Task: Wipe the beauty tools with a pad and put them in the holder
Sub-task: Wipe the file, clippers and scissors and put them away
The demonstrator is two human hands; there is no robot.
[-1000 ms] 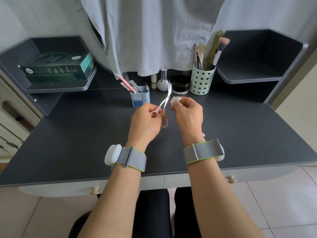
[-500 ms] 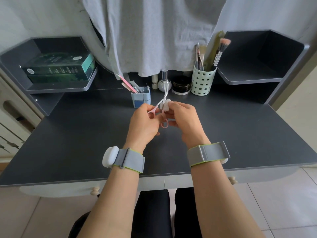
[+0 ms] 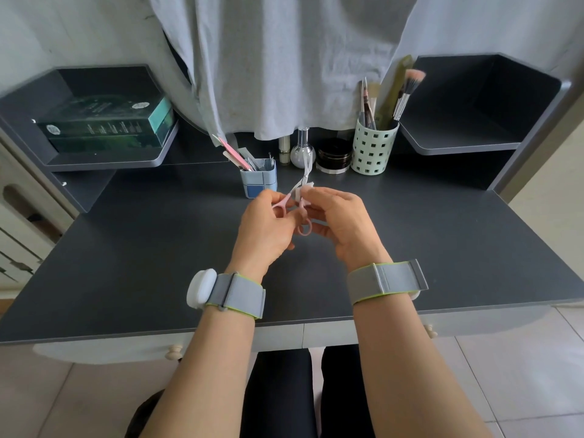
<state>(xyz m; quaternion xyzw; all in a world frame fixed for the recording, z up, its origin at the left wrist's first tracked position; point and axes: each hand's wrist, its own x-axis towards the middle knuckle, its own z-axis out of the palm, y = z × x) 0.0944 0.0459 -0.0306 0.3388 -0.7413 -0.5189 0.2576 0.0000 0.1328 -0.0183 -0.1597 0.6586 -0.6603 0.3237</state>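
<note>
Scissors: I am holding the small pink-handled scissors (image 3: 297, 197) in the air over the middle of the dark desk (image 3: 126, 263), blades open and pointing away from me toward the back.
Pad: the white pad (image 3: 304, 192) is sitting folded against one scissor arm, just above the handles.
Right hand: my right hand (image 3: 341, 222) is pinching the pad onto the scissors, thumb and forefinger curled round it; the lower pink loop is hanging just beside my palm.
Left hand: my left hand (image 3: 265, 226) is gripping the other pink handle, fingers curled tight on it.
Holders: the blue square holder (image 3: 259, 181) is standing just beyond my hands with a pink file and metal tools in it; the pale green perforated cup (image 3: 373, 150) with brushes is standing further right at the back.
Between them: a small tube, a round glass bottle (image 3: 302, 150) and a black jar (image 3: 333, 158) are lining up in a row.
Left shelf: green boxes (image 3: 104, 124) are lying stacked.
Above: grey cloth (image 3: 284, 58) is hanging down.
</note>
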